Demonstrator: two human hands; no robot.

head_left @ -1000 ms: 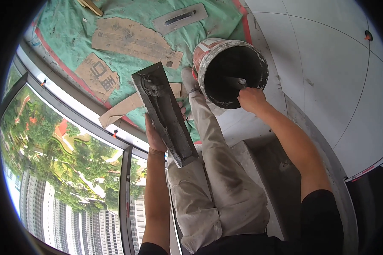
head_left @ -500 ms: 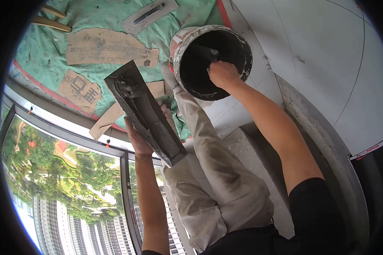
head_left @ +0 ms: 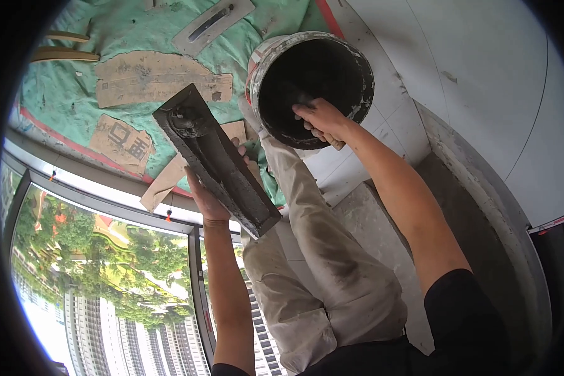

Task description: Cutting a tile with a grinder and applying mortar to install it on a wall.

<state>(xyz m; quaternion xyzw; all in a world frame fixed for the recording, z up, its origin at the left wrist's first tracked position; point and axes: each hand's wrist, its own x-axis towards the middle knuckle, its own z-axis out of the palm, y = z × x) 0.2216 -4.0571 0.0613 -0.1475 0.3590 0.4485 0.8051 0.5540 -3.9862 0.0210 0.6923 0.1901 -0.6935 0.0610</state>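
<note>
My left hand (head_left: pixel 208 199) grips a long narrow tile strip (head_left: pixel 252 199) from below, with its fingertips showing at the strip's right edge. Dark grey mortar (head_left: pixel 207 147) coats the upper face, with a thick lump near the far end and a ridge along the length. My right hand (head_left: pixel 324 120) is closed around a trowel over the near rim of a bucket (head_left: pixel 284 45). The butt of the trowel's handle (head_left: pixel 338 145) shows below my fist; its blade is mostly lost in the dark inside. How much mortar the bucket holds cannot be made out.
Green sheeting (head_left: pixel 141 34) covers the floor ahead, with torn cardboard (head_left: pixel 156 78) and a flat finishing trowel (head_left: pixel 212 26) on it. A window (head_left: pixel 100 250) runs along the left. Large pale panels (head_left: pixel 476 81) stand at the right, beside a concrete ledge (head_left: pixel 382 244).
My right hand has turned and shifted slightly left and down in the bucket's mouth, bringing the trowel's handle end into sight. The tile strip stays nearly still in my left hand.
</note>
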